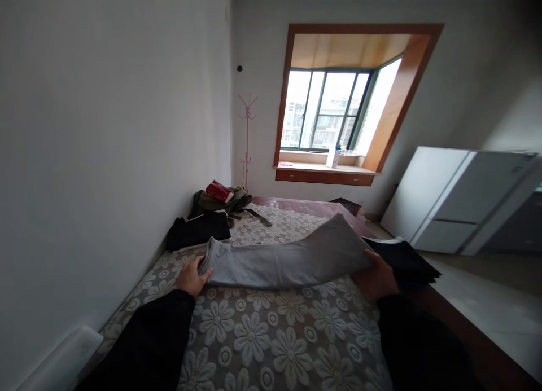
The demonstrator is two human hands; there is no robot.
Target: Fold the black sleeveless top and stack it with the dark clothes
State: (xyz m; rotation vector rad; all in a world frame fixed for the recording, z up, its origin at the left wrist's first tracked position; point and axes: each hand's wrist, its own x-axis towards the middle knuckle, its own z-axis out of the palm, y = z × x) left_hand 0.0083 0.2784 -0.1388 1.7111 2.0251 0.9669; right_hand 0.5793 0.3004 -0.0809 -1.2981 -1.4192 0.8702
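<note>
A long grey folded garment, its exact kind unclear, stretches sideways between my hands above a flower-patterned cover. My left hand grips its left end, thumb on the near side. At the other end, my right hand is closed on the cloth, somewhat blurred by motion. That right end is lifted and tilts upward, while the left end hangs lower, close to the cover. Just behind the right hand lies a stack of dark folded clothes. Black folded cloth rests beyond the left hand.
A dark green bag with a red packet on it sits by the left wall. Behind stands a pink coat rack. A white fridge is at right, and a white box stands on the window sill.
</note>
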